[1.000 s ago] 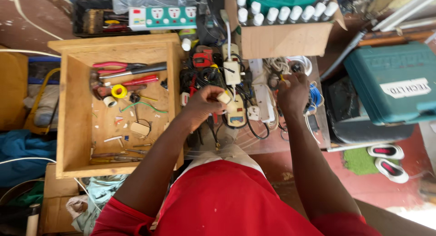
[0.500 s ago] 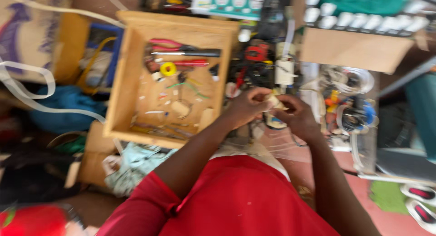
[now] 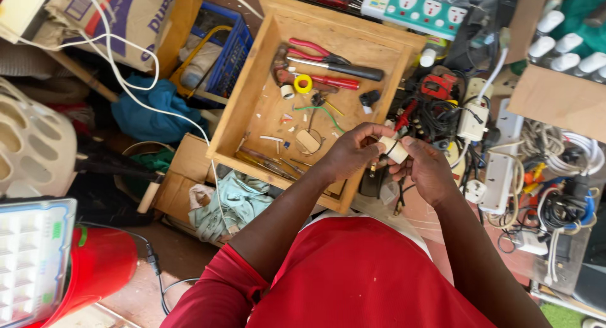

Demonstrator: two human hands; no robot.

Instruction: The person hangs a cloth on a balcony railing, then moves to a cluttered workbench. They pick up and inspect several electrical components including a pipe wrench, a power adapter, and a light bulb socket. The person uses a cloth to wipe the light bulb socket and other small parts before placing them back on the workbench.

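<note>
Nearest: red shirt (image 3: 353,277), two bare forearms running up from it. Left hand (image 3: 353,152) and right hand (image 3: 424,167) meet just past the near right corner of the wooden tray (image 3: 252,123), both pinching one small cream cylindrical fitting (image 3: 394,149); left fingers clamp its far end, right thumb and fingers grip the near end, fitting held in the air over the cable clutter, not resting on anything. Inside the tray: one red-handled pliers (image 3: 312,52) and one black-handled tool (image 3: 344,69) along the far edge, one red-handled screwdriver (image 3: 338,82) just nearer, one yellow tape roll (image 3: 303,84) beside it, one green wire (image 3: 319,110) mid-tray, wire scraps near the near edge. Right of the tray: tangle of black cables (image 3: 435,117), one white power strip (image 3: 499,170). Far edge: one green-and-white multi-socket strip (image 3: 416,9). Far right corner: cardboard box (image 3: 558,98) with four white-capped items showing. Left: one blue crate (image 3: 230,50), one red lamp (image 3: 95,265) near corner.
</note>
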